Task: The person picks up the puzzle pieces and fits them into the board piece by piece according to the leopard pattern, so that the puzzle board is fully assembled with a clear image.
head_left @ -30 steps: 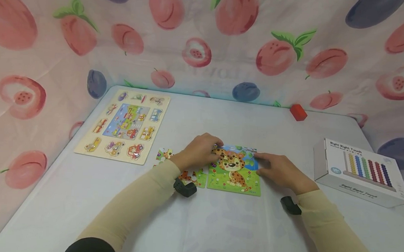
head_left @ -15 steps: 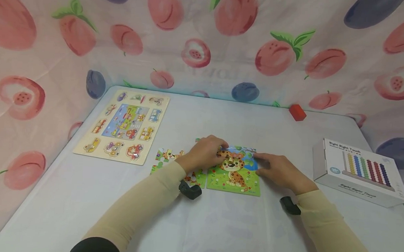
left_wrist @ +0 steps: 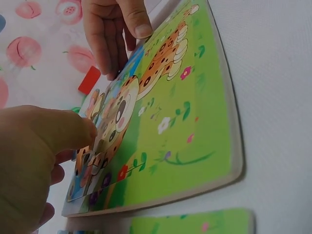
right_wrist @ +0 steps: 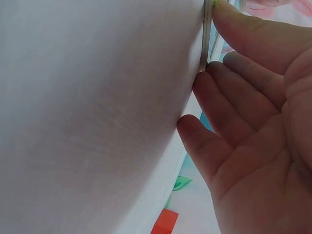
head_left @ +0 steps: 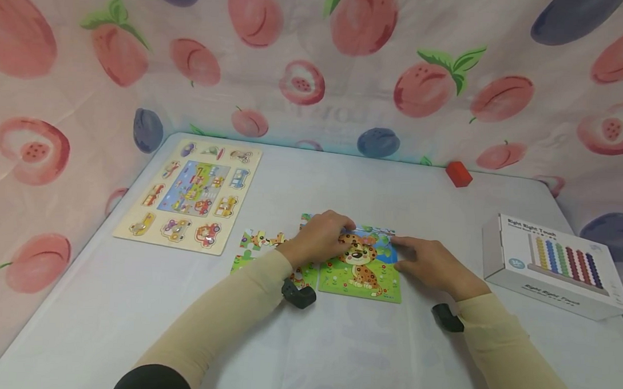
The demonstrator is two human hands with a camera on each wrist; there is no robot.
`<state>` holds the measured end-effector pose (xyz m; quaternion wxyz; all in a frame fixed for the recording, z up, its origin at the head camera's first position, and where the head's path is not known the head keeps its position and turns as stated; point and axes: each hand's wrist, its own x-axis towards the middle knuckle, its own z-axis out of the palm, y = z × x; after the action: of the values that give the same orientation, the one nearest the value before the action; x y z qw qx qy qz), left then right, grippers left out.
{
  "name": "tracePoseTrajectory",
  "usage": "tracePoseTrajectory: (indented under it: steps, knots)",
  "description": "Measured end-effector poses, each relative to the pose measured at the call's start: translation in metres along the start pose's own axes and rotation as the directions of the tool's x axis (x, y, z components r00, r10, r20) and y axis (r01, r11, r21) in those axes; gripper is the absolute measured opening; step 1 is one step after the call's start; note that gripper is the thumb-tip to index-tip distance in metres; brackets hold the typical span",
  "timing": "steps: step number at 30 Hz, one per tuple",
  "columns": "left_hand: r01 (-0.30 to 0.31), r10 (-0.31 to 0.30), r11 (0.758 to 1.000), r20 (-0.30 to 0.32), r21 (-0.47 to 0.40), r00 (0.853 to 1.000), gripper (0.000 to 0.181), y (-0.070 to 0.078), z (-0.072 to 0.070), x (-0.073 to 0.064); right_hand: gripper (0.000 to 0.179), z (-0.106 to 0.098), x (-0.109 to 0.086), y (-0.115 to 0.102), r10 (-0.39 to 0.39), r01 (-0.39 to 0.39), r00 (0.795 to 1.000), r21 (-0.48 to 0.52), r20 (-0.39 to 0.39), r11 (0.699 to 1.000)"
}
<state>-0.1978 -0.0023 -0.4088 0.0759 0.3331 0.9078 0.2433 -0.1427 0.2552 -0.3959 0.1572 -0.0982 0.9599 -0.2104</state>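
A leopard jigsaw puzzle (head_left: 362, 276) in a thin square board lies flat in front of me. My left hand (head_left: 317, 237) is over its upper left part. In the left wrist view, the thumb and curled fingers hold a puzzle piece (left_wrist: 95, 163) at the leopard's head; its far edge is hidden. My right hand (head_left: 432, 264) is at the board's right edge, its fingers fairly straight, with thumb and fingertips touching the side in the right wrist view. Left of the board, other jigsaw pieces (head_left: 244, 264) with giraffe and grass pictures lie partly under my left forearm.
A wooden vehicle peg puzzle (head_left: 222, 237) lies at the back left. Near the back edge is a red block (head_left: 459, 174). A white box (head_left: 561, 266) with a bead-counting toy printed on it stands at the right. Fruit-patterned cloth rises behind the table.
My left hand has shifted a little to the right over the leopard puzzle, uncovering more of the pieces on the left. My right hand has stayed at the board's edge.
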Motion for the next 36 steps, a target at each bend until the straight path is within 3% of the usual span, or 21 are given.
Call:
tracePoseTrajectory:
  steps: [36]
  knots:
    - [0.092, -0.092, 0.995, -0.006, 0.036, 0.996, 0.039, 0.008, 0.010, 0.013, 0.060, -0.001, 0.000, 0.000, -0.017, 0.017, 1.000, -0.004, 0.010, 1.000]
